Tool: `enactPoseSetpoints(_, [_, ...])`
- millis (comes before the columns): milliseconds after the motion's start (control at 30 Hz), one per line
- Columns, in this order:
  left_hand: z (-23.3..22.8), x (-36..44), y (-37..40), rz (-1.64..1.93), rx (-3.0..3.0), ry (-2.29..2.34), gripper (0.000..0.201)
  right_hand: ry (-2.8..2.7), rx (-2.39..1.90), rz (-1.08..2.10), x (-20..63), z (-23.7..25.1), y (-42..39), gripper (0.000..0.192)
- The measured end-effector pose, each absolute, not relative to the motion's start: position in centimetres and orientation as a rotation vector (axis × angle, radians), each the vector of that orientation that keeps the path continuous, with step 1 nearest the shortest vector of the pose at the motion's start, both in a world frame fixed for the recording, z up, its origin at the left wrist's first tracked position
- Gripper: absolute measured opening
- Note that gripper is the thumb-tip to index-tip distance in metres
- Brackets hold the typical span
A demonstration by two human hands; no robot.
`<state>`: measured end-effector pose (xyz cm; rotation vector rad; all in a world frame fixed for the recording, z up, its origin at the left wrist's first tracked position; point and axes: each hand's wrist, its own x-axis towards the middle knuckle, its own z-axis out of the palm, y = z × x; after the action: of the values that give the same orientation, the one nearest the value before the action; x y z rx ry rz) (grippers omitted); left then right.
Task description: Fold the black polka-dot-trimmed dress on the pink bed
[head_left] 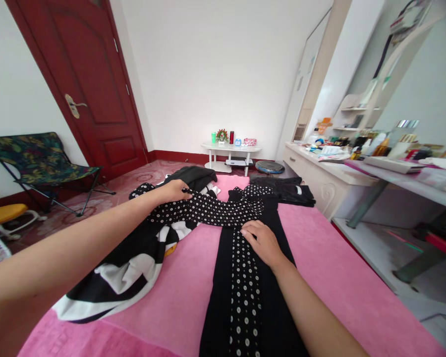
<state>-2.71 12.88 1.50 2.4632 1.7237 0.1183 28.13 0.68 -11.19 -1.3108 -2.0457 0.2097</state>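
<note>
A black garment (211, 297) lies spread out, with a white-dotted strip down its middle and dotted upper parts. My left hand (174, 191) pinches the top edge of its dotted sleeve (211, 210), which stretches out to the left. Lower and to the right, my right hand (262, 239) rests on the garment where the sleeve meets the body, fingers laid on the cloth and thumb apart. Under and beside the sleeve on the left is a crumpled black-and-white garment (134, 272). Part of the sleeve's far end is behind my left forearm.
Everything lies on a pink bedcover (319, 248). Folded black clothes (295, 193) sit at the far right, and a dark bundle (193, 174) at the far left. Beyond stands a small white table (208, 146). A cluttered dresser (315, 168) flanks the right, a camouflage folding chair (40, 158) the left.
</note>
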Motion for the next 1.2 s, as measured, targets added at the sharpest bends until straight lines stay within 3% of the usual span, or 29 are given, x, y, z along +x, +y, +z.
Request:
enactPoseSetpoints(200, [6.3,4.2,3.7,0.435,2.698,1.346,0.024,-1.334,-1.194,0.651,29.8,-12.7,2.1,0.049])
enactPoseSetpoints(333, [6.4,9.3,-5.8,0.261,2.645,0.824,0.035,-0.987,-1.16,0.881,31.0,-13.2,2.7,0.062])
enactPoseSetpoints(433, [4.6,11.4,-9.5,-0.115,2.42,0.392,0.049,-0.94,-1.183,0.878,31.7,-13.4,2.7,0.063])
enactPoseSetpoints(500, [3.2,12.3,-9.6,-0.157,2.287,0.242,0.048,-0.972,-1.222,0.807,32.1,-13.5,2.7,0.06])
enactPoseSetpoints(667, [-0.7,14.0,-4.0,0.385,2.41,0.586,0.027,-1.069,-1.267,0.627,32.4,-13.8,2.9,0.048])
enactPoseSetpoints(767, [-4.1,14.6,0.1,0.703,2.559,0.933,0.035,-1.044,-1.235,0.644,32.4,-13.7,3.0,0.038])
enactPoseSetpoints(900, [-9.2,15.0,2.3,0.596,2.703,0.986,0.057,-1.01,-1.273,0.621,32.3,-13.4,2.8,0.032])
enactPoseSetpoints(1033, [-12.0,15.6,1.6,0.622,2.761,0.93,0.053,-0.944,-1.342,0.483,32.3,-13.4,2.3,0.028])
enactPoseSetpoints(1200, [-12.3,15.9,1.0,0.621,2.758,0.966,0.051,-1.053,-1.517,0.395,32.9,-13.3,3.6,0.026])
